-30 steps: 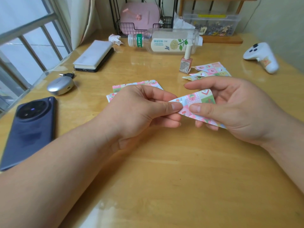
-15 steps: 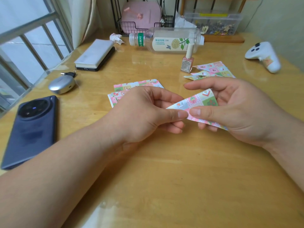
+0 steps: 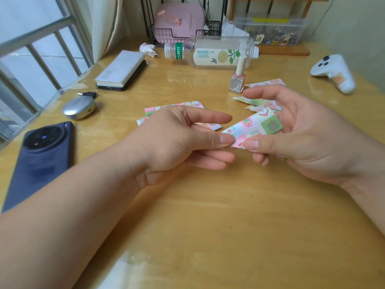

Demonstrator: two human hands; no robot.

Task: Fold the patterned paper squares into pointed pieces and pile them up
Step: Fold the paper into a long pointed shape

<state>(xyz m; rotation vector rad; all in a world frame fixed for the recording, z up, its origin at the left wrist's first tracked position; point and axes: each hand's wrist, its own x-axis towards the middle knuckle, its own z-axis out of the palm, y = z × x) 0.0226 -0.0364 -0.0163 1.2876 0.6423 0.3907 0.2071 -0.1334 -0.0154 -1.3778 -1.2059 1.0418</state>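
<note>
Above the table (image 3: pixel 208 215), the left hand (image 3: pixel 173 140) and right hand (image 3: pixel 302 140) each pinch the near edge of the patterned paper (image 3: pixel 256 127), thumbs nearly touching. I think the edges should be matched first, then the crease pressed slowly

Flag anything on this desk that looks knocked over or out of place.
The clear drink bottle lies on its side at the back of the desk, behind the upright nail polish. A crumpled tissue sits by its cap. No spill shows.
</note>
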